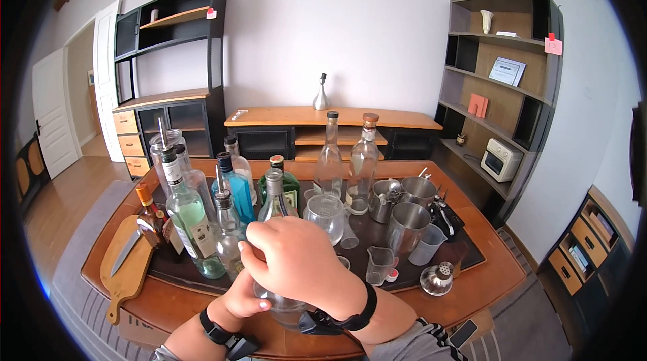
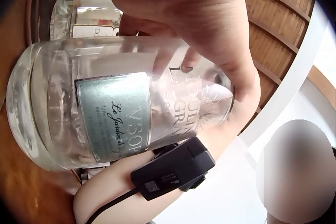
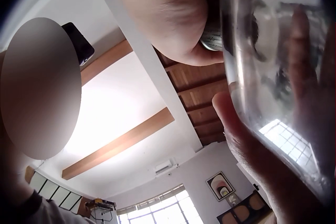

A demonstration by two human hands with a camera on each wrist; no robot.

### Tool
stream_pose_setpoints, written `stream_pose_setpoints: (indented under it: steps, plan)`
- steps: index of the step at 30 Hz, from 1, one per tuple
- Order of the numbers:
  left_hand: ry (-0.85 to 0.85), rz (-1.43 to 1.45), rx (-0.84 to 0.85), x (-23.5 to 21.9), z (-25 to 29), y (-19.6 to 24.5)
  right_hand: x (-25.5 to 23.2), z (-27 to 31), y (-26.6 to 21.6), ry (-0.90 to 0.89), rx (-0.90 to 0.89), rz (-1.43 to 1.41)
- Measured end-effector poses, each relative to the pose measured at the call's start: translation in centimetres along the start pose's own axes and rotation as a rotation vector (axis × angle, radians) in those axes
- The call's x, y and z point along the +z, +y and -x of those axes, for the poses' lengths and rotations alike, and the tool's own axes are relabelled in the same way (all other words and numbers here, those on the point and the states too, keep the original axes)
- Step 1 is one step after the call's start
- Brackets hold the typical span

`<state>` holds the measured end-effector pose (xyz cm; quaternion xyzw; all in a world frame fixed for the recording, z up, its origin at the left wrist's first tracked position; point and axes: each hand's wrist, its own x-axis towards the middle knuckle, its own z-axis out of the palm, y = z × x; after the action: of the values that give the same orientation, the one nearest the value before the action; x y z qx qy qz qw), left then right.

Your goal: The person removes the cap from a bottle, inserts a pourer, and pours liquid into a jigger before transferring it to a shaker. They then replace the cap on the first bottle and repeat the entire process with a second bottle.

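In front of the person, at the near side of the desk (image 1: 495, 279), a clear bottle (image 2: 113, 111) with a VSOP label is in the grip of the left hand (image 1: 244, 297), whose fingers go round its glass. The right hand (image 1: 296, 256) is curled over the top of this bottle and its grip is narrow, closed on a silvery cap (image 3: 211, 41). Other bottles are beyond the hands, and the steel cup (image 1: 407, 227) is to the right of them.
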<state>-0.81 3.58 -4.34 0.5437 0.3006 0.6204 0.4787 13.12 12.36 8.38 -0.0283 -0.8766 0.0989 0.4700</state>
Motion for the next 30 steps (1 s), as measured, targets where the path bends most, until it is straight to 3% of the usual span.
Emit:
stream_pose_setpoints:
  steps: [5, 11, 15, 18, 25, 30]
  plan:
    - [0.032, -0.054, 0.009, 0.2, -0.2, 0.1, -0.3, 0.2, -0.3, -0.015, 0.039, 0.008]
    - [-0.003, -0.184, 0.112, 0.7, -0.7, 1.2, -2.1, 0.4, -0.7, -0.165, 0.02, -0.064]
    - [0.012, -0.231, 0.152, -0.1, -0.3, 1.0, -2.4, 0.4, -0.9, -0.145, -0.021, -0.049]
    - [0.045, -0.192, 0.135, -0.5, 0.0, 1.1, -2.5, 0.2, -0.5, -0.16, -0.026, -0.076]
    - [-0.064, -0.166, -0.006, -1.1, 0.1, 2.2, -2.3, -0.3, -0.4, -0.173, -0.055, -0.037]
    - [-0.104, 0.079, -0.084, -2.1, 0.3, 1.0, -1.0, -0.1, 0.0, -0.106, -0.007, -0.119]
